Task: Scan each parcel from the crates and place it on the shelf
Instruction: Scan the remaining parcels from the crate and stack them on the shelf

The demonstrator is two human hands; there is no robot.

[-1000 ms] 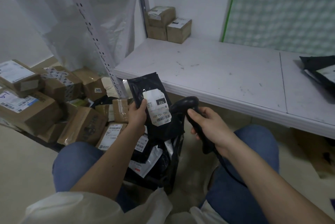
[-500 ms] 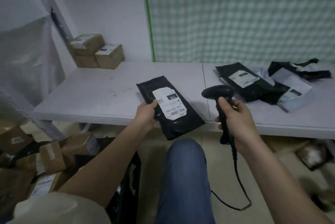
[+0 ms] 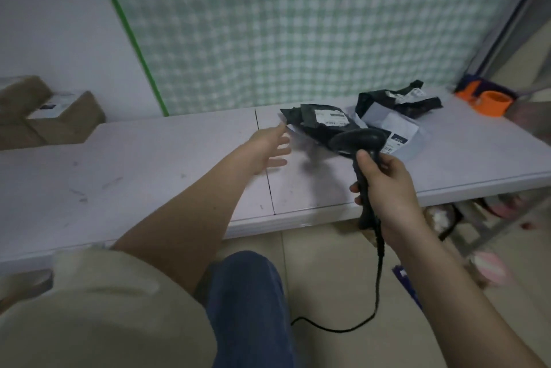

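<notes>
The white shelf (image 3: 149,165) is seen running left to right, with 2 brown boxes (image 3: 44,117) at its left end. The left arm is stretched forward over it, and the left hand (image 3: 265,148) is held empty with fingers spread, just beside the black parcel (image 3: 319,121). That parcel is laid flat among the mail bags (image 3: 396,111), its long axis running left to right, label up. The scanner (image 3: 359,144) is gripped upright by the right hand (image 3: 384,183), head pointed left.
</notes>
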